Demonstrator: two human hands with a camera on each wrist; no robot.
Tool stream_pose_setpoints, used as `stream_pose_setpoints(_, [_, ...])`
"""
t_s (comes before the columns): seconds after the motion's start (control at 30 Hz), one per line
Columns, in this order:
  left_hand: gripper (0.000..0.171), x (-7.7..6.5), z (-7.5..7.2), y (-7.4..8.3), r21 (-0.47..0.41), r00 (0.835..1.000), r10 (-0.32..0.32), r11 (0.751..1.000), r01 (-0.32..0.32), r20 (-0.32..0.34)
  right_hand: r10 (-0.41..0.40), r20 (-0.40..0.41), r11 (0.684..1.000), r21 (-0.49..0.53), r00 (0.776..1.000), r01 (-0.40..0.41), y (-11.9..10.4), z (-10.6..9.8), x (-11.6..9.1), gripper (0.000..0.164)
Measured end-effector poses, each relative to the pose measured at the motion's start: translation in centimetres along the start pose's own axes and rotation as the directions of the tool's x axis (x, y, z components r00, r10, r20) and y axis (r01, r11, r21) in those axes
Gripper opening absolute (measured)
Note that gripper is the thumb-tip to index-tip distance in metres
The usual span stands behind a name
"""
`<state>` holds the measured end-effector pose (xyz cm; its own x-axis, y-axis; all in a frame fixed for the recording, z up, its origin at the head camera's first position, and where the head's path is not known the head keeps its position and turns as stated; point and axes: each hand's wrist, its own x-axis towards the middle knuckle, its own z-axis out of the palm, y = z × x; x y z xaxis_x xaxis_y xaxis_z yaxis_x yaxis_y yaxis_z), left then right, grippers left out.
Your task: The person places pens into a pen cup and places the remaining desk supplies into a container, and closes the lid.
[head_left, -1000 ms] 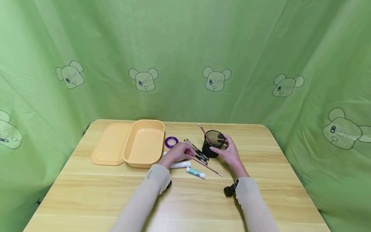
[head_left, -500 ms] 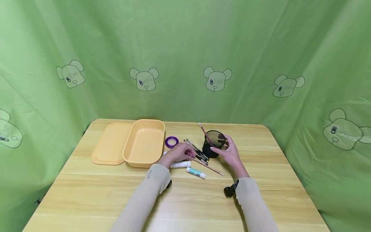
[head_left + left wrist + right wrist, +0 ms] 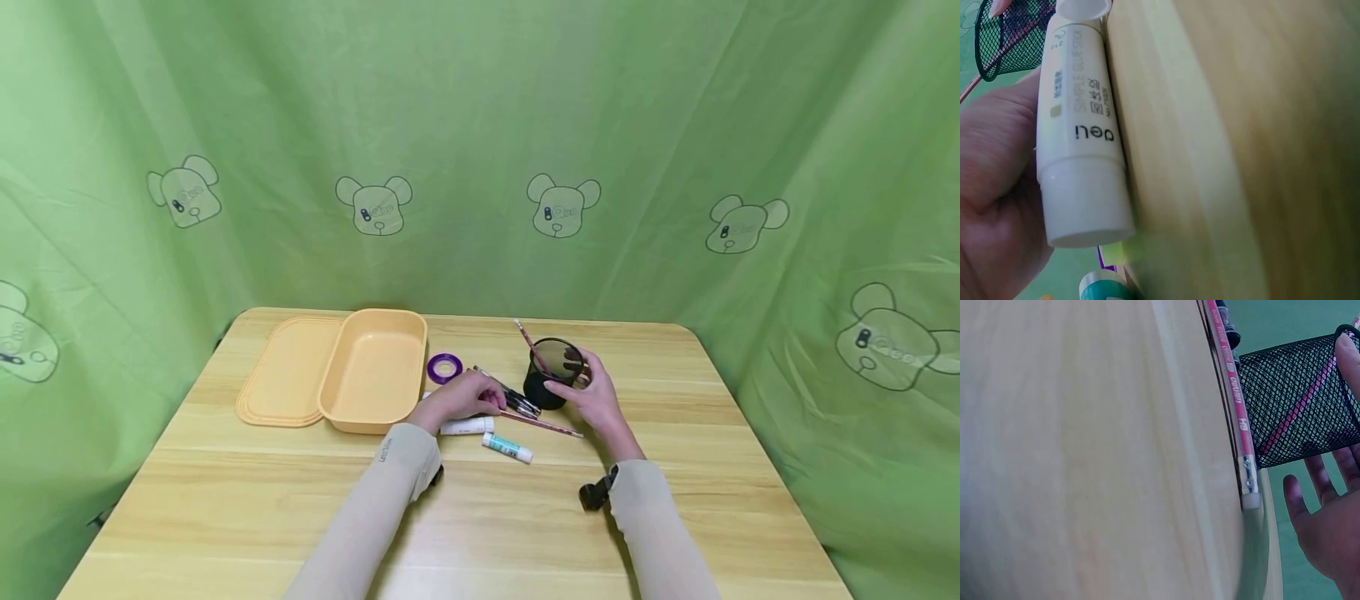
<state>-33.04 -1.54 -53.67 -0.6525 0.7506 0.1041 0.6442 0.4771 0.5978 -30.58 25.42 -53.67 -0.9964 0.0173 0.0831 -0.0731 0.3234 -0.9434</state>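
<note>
My left hand [image 3: 463,395] is low over the table, its fingertips pinching one end of a pinkish-red pencil [image 3: 547,426]. The pencil's white eraser end points right; "HB" shows on its barrel in the right wrist view. Several black pens [image 3: 517,402] lie just beyond, partly behind the left hand. With thumb and fingers around its right side, my right hand [image 3: 598,398] holds a black mesh pen cup [image 3: 536,388] upright on the table. Another pencil [image 3: 528,340] leans inside that cup. A white glue stick [image 3: 1079,125] lies near the left palm in the left wrist view.
A smaller teal-and-white glue stick [image 3: 507,447] lies in front of the pens. Behind the left hand is a purple tape roll [image 3: 433,367]. Farther left stand an orange plastic box [image 3: 375,379] and its lid [image 3: 288,375]. Green curtains [image 3: 465,275] border the wooden table [image 3: 510,533].
The pencil in my left hand has swung, its eraser end moving away from me and slightly right. The pens have shifted a little. The right hand and cup stay in place.
</note>
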Motion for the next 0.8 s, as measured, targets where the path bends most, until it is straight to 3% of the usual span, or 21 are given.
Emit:
stream_pose_setpoints(0.2, [0.009, 0.0, -0.1, 0.3, 0.023, 1.000, 0.026, 0.999, -0.026, -0.014, 0.023, 0.016, 1.000, 0.013, 1.000, -0.023, -1.7, -0.1, -0.7, 0.087])
stream_pose_setpoints(0.33, [0.010, 0.0, -0.2, 0.2, 0.000, 0.999, 0.011, 1.000, -0.011, -0.047, 0.013, 0.023, 1.000, 0.021, 1.000, -0.014, -2.2, -0.2, -0.9, 0.085])
stream_pose_setpoints(0.63, [0.013, -0.2, -0.5, 0.0, -0.141, 0.994, -0.012, 0.990, -0.004, -0.110, -0.005, -0.003, 1.000, -0.023, 1.000, 0.005, 0.0, -0.1, 0.1, 0.088])
stream_pose_setpoints(0.8, [0.013, -0.3, -0.3, -0.1, -0.225, 0.988, -0.074, 0.973, 0.042, -0.135, -0.002, -0.005, 1.000, -0.026, 1.000, 0.001, 0.1, 0.0, 0.0, 0.089])
